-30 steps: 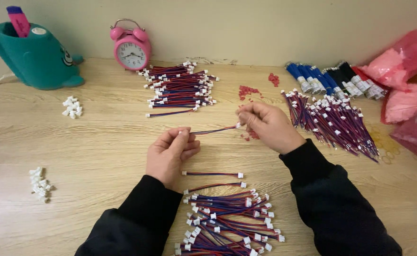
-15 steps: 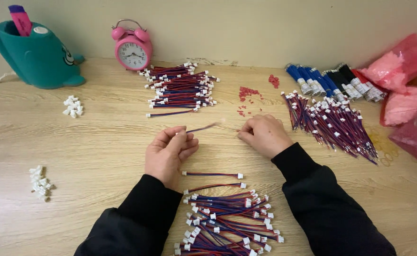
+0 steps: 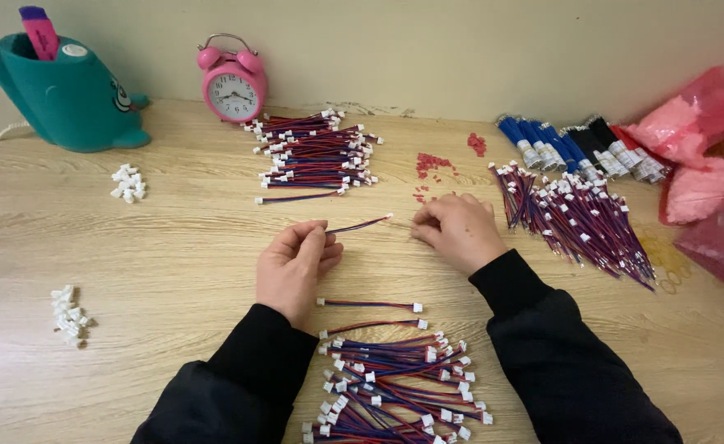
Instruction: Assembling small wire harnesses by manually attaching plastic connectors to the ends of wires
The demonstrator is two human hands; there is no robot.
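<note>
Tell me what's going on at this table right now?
A person in black sleeves is working with short red-and-blue wire leads. The left hand pinches one wire lead by its end, the white-tipped free end pointing toward the right hand, which rests knuckles-up on the wooden table near scattered red bits. Piles of similar leads lie ahead, to the right and near the body.

Single head-worn view, looking steeply down and forward from close above the pale wooden tabletop [image 3: 173, 247]. Both black-sleeved forearms enter from the bottom edge; the cream back wall [image 3: 427, 49] closes the top. No second view overlaps it.
</note>
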